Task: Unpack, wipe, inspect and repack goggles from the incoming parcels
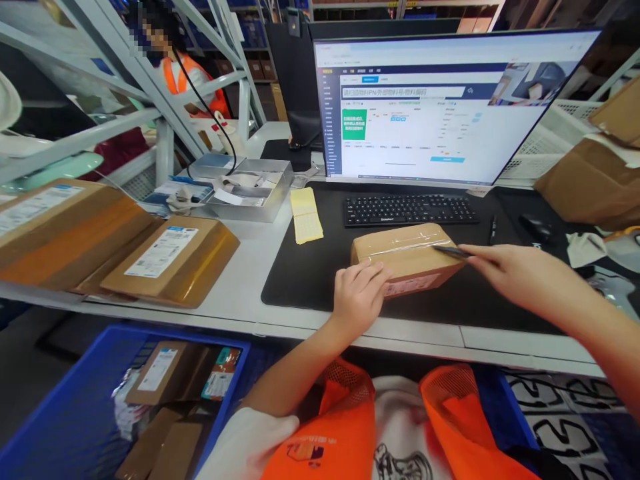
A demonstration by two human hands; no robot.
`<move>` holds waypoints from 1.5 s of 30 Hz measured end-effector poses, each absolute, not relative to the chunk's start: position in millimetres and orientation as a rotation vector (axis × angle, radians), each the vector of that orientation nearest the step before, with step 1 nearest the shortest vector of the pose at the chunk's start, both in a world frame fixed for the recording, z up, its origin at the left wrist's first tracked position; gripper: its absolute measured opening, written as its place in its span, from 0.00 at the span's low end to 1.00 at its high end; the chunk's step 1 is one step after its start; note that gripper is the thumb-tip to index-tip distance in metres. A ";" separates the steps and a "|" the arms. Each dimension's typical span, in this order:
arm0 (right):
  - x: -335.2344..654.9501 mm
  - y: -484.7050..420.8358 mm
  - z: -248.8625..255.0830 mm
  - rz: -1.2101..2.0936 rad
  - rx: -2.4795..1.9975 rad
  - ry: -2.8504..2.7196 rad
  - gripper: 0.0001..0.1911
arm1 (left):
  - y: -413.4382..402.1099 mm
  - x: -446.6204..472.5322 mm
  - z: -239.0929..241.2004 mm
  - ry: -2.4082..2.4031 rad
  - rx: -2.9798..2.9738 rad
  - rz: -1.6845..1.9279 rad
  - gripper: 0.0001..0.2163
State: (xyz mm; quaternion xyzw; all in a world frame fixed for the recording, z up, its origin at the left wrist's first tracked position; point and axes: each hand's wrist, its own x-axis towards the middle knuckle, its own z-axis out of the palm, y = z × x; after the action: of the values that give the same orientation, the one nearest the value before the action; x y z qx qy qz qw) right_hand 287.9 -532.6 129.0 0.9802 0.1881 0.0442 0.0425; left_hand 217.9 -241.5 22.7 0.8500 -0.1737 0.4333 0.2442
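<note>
A small taped cardboard box [407, 250] rests on the black desk mat [300, 280] in front of me, with a pinkish label on its near side. My left hand [357, 290] grips its near left corner, fingers laid over the top edge. In my right hand [500, 263] is a slim, dark box cutter [453, 251], pinched between thumb and fingers. The cutter's tip touches the top of the box near its right end, at the shiny tape along the seam.
Behind the box stand a keyboard [410, 210] and a monitor [415, 127]. Yellow sticky notes [307, 217], a grey tray [270, 193] and labelled parcels [170, 260] lie left. A mouse [536, 228] and pen [493, 230] lie right. Below is a blue crate [65, 407]. Another person [187, 77] sits beyond the frame.
</note>
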 end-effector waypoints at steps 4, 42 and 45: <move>314.8 -633.7 110.7 0.064 2.988 -0.030 0.29 | -231.0 225.3 53.1 -0.558 2.437 0.977 0.09; 259.6 -550.9 3.0 0.949 3.209 1.467 0.22 | -211.2 397.9 91.3 -0.642 2.492 0.013 0.16; 260.0 -559.7 45.5 0.733 3.175 1.494 0.15 | -205.1 372.3 111.6 -0.556 2.430 0.441 0.18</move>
State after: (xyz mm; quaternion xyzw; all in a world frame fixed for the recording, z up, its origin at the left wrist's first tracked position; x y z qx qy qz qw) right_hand 260.0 -559.7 45.5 0.8641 0.4065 0.1996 -0.2196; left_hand 372.3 -205.1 111.6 0.9156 -0.2096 0.1660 0.3003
